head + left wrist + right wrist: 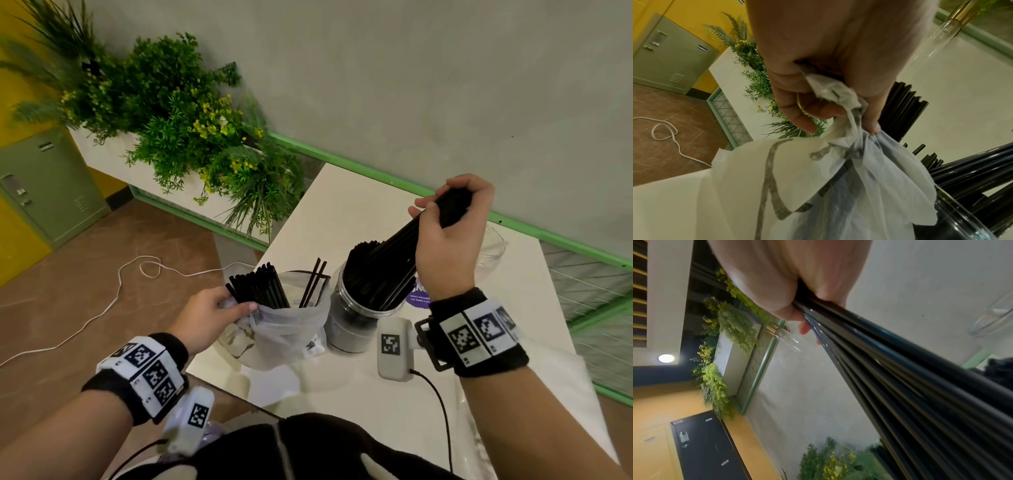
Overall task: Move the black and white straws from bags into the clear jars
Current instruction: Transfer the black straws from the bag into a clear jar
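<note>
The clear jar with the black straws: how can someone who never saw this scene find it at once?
On the white table, look between the two hands. The clear jar stands right of the translucent plastic bag. Unlike the soft bag, it is rigid and round, packed with slanting black straws.

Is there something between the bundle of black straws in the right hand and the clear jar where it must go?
Nothing visible blocks it. The right hand grips the bundle of black straws, whose lower ends are already inside the open mouth of the clear jar. The bag, held by the left hand, stands beside the jar.
</note>
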`<state>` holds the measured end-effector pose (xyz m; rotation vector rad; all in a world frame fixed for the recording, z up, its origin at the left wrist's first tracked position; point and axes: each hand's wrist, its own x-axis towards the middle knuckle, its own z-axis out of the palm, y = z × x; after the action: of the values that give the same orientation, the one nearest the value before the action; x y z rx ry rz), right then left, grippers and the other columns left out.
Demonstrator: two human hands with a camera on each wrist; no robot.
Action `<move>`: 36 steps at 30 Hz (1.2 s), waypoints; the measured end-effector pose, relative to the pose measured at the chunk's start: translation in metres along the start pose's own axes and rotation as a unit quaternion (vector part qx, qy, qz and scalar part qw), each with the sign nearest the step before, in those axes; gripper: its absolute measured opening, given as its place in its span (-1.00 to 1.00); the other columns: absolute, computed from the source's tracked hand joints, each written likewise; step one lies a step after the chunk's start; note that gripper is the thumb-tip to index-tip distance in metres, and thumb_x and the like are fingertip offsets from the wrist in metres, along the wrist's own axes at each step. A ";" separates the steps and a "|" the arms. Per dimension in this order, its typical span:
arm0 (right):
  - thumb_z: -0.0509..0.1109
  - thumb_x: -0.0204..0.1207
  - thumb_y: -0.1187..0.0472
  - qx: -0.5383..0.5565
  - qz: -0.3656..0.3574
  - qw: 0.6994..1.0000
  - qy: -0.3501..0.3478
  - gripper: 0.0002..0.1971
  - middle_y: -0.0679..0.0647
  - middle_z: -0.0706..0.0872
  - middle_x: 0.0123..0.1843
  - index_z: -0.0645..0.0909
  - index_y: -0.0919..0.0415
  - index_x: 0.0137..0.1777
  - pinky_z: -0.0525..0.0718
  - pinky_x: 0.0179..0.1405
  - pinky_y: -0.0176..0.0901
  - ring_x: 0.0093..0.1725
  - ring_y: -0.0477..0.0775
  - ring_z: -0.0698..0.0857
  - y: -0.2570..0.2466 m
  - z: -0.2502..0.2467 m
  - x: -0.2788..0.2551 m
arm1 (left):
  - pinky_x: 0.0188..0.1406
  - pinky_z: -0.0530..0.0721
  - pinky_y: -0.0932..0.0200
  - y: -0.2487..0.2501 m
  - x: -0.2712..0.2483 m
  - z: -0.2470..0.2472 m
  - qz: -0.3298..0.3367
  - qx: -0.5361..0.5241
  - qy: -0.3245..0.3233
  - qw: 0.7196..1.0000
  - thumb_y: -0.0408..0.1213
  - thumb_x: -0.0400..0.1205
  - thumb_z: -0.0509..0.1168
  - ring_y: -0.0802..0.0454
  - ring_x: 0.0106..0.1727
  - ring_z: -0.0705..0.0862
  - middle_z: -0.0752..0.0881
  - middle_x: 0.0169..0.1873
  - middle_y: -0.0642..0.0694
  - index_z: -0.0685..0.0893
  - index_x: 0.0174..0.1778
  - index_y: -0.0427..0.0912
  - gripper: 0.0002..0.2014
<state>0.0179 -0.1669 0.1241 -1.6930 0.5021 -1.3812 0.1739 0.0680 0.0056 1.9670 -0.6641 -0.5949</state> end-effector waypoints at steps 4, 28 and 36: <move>0.14 0.50 0.52 -0.022 0.002 1.000 -0.015 -0.60 0.08 0.50 -0.06 0.39 -0.03 0.09 0.70 0.10 0.14 -0.08 0.14 0.66 0.019 0.004 -0.022 | -0.31 0.56 0.42 -0.005 0.003 -0.003 -0.005 -0.005 -0.027 1.000 -0.17 0.53 0.46 0.47 -0.28 0.67 0.73 -0.30 0.27 0.71 -0.18 0.14 -0.91; 0.55 0.46 0.25 -0.315 -0.152 0.908 -0.231 -0.69 0.08 0.70 0.06 0.63 0.22 0.18 0.58 0.15 -0.06 0.07 0.09 0.61 0.073 -0.014 -0.055 | -0.10 0.60 0.35 -0.011 0.003 0.001 -0.005 -0.020 -0.041 0.999 -0.16 0.53 0.46 0.38 -0.03 0.69 0.76 -0.09 0.25 0.70 -0.09 0.22 -0.85; 0.32 0.64 0.10 -0.354 -0.091 0.889 -0.275 -0.76 0.08 0.70 0.02 0.61 0.26 0.15 0.50 0.04 -0.15 0.05 0.06 0.52 0.074 -0.011 -0.044 | 0.06 0.69 0.12 -0.016 0.005 0.000 -0.017 0.006 -0.037 0.999 -0.12 0.54 0.45 0.20 0.00 0.73 0.80 -0.04 0.12 0.76 0.08 0.01 -0.79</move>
<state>0.0100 -0.1775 0.0385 -2.6695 0.5560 -0.7884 0.1803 0.0712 -0.0090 1.9780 -0.6825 -0.6890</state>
